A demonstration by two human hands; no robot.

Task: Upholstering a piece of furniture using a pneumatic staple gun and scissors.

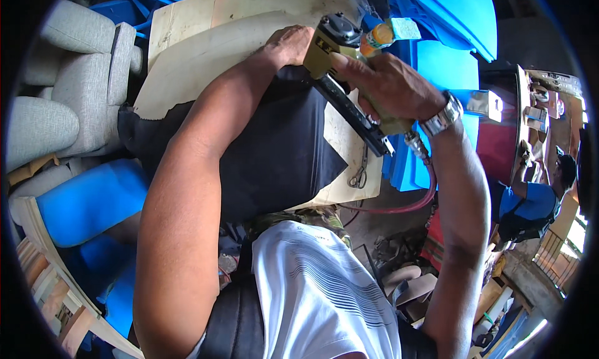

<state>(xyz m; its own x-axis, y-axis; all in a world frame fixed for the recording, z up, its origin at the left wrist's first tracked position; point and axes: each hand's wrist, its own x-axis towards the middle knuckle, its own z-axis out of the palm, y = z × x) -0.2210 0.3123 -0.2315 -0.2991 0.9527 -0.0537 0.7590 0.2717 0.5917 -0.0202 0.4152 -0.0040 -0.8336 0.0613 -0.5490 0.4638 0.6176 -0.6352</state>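
Observation:
In my right hand [399, 84] is an air staple gun [340, 50], with an olive-gold body and a long black staple magazine [355, 112]. My fingers wrap its handle, and the thumb lies along the body. A hose fitting [416, 145] sits at the handle's end, by my wrist. My left hand [292, 44] is closed at the far edge of a black fabric [268, 153], close to the gun's head. Its fingertips are partly hidden. The fabric drapes over the pale wooden board [206, 66] and hangs toward me.
Scissors [359, 175] lie on the board's right side. Beyond the gun stands a bottle of orange drink [377, 38]. Blue foam sheets [446, 66] are stacked at right, and a red hose [399, 207] loops below. Grey sofas [87, 78] stand left; another person [530, 203] works far right.

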